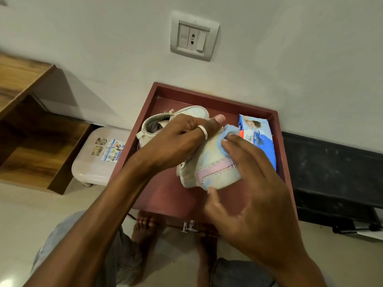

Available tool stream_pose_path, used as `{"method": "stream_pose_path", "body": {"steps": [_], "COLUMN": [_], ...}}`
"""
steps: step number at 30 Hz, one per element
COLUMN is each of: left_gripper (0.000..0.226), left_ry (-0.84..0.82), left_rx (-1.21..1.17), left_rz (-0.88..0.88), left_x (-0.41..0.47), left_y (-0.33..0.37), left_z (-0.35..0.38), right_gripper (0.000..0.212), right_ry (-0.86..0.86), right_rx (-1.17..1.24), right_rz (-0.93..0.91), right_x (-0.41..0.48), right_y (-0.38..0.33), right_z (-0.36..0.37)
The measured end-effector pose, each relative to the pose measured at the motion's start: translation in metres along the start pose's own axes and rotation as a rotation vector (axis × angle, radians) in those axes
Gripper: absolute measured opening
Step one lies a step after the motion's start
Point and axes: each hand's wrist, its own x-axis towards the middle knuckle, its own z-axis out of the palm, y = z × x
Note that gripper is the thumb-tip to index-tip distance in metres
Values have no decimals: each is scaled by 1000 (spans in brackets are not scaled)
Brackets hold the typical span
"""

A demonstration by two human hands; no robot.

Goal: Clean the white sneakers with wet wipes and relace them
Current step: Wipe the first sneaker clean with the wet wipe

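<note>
A white sneaker [209,164] with a pink heel patch is held above the dark red tray [217,104]. My left hand [182,137] grips it from the top, thumb stretched over the upper. My right hand [255,183] presses a blue wipe [222,139] against the shoe's side, fingers over the wipe and thumb under the sole. The second white sneaker [178,117] lies in the tray behind, partly hidden by my left hand. A blue pack of wet wipes [259,137] lies at the tray's right side. No laces are clearly visible.
The tray stands against a white wall with a socket plate [193,36]. A small white plastic stool [99,156] sits left of it, beside wooden shelving [31,121]. A black unit [335,179] is on the right. My bare feet [145,226] are below the tray.
</note>
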Motion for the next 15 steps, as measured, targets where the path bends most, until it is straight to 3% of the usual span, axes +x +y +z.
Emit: {"method": "stream_pose_path", "body": {"steps": [4, 8, 10, 13, 15], "left_gripper": [68, 55, 47, 44, 47], "left_ry": [-7, -8, -35, -50, -50], "left_rx": [17, -2, -7, -6, -15], "left_rz": [17, -10, -33, -46, -37], "left_x": [1, 3, 4, 5, 6], "left_y": [3, 3, 3, 5, 6], "left_z": [3, 2, 5, 12, 15], "right_gripper": [57, 40, 34, 33, 35], "right_ry": [9, 48, 93, 182, 189], "right_rx": [-288, -192, -3, 289, 271], "right_rz": [-169, -231, -113, 218, 235], "right_x": [-2, -3, -1, 4, 2], "right_y": [-10, -6, 3, 14, 13], "right_z": [12, 10, 6, 0, 1]}}
